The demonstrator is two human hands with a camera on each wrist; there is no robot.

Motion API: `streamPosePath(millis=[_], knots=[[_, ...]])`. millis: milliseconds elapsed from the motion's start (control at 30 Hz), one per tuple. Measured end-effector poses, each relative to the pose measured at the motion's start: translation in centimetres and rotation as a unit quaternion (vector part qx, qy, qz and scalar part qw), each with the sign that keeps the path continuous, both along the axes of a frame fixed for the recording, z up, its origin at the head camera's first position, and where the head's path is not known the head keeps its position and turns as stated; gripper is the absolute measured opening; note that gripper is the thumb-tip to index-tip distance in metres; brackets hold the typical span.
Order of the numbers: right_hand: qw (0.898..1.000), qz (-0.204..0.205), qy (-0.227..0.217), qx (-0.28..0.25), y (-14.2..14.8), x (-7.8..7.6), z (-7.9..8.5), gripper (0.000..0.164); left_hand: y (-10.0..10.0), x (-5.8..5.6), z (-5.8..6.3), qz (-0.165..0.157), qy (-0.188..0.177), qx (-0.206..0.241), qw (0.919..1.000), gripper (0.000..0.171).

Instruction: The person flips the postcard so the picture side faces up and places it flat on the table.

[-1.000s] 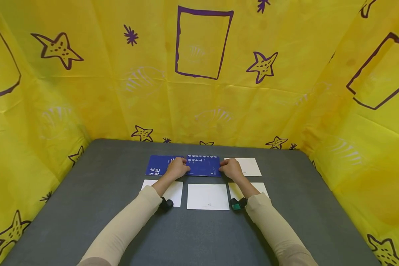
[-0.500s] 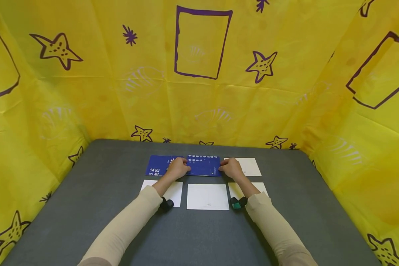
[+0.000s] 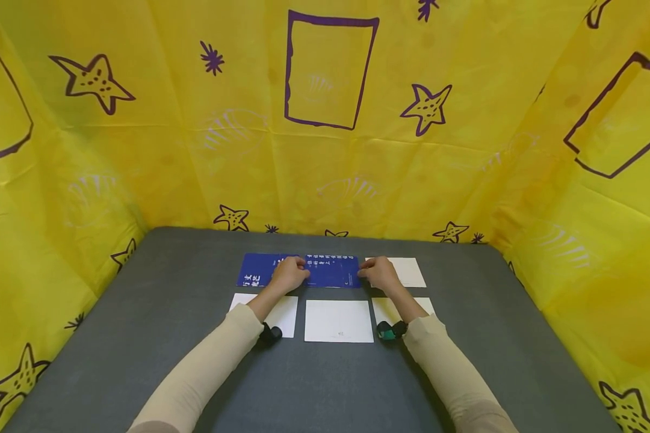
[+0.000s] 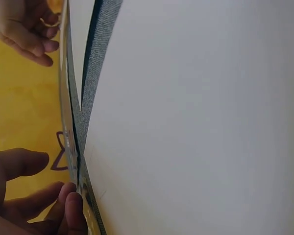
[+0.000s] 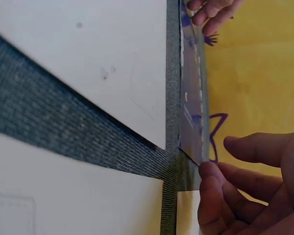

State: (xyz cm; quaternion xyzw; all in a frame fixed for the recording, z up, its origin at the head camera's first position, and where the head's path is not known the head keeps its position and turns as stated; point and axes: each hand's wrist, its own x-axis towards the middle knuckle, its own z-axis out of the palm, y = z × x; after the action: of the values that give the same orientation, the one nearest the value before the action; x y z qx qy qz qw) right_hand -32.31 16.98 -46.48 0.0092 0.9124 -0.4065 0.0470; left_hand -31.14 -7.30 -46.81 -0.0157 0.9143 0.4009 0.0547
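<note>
Two blue cards with white lettering lie side by side in the back row: a left blue card [image 3: 254,264] and a middle blue card [image 3: 331,273]. My left hand [image 3: 289,273] is at their meeting edges, its fingertips touching there. My right hand [image 3: 378,273] has its fingertips at the right edge of the middle blue card and overlaps the left end of a white card [image 3: 410,272]. In the left wrist view, a gap shows between the left hand's thumb and its bent fingers [image 4: 74,208]. The right wrist view likewise shows the right hand's thumb apart from its fingers [image 5: 210,188].
A front row holds three white cards: a left one [image 3: 288,316] partly under my forearm, a middle one [image 3: 339,320] and a right one [image 3: 419,305]. They lie on a dark grey table [image 3: 325,385]. Yellow patterned cloth [image 3: 325,174] encloses its back and sides.
My right hand and wrist have shifted very slightly to the right. The left hand keeps its place, and the cards look almost the same.
</note>
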Motion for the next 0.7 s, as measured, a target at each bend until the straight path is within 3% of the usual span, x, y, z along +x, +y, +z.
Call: streamPosePath(millis=[267, 700], knots=[[0.999, -0.006, -0.014, -0.032, 1.2, 0.5, 0.5, 0.026, 0.4, 0.4, 0.4, -0.006, 0.036, 0.012, 0.9992, 0.032], [0.998, -0.01, -0.005, -0.055, 3.4, 1.9, 1.9, 0.027, 2.5, 1.1, 1.2, -0.022, 0.047, 0.054, 0.9972, 0.032]])
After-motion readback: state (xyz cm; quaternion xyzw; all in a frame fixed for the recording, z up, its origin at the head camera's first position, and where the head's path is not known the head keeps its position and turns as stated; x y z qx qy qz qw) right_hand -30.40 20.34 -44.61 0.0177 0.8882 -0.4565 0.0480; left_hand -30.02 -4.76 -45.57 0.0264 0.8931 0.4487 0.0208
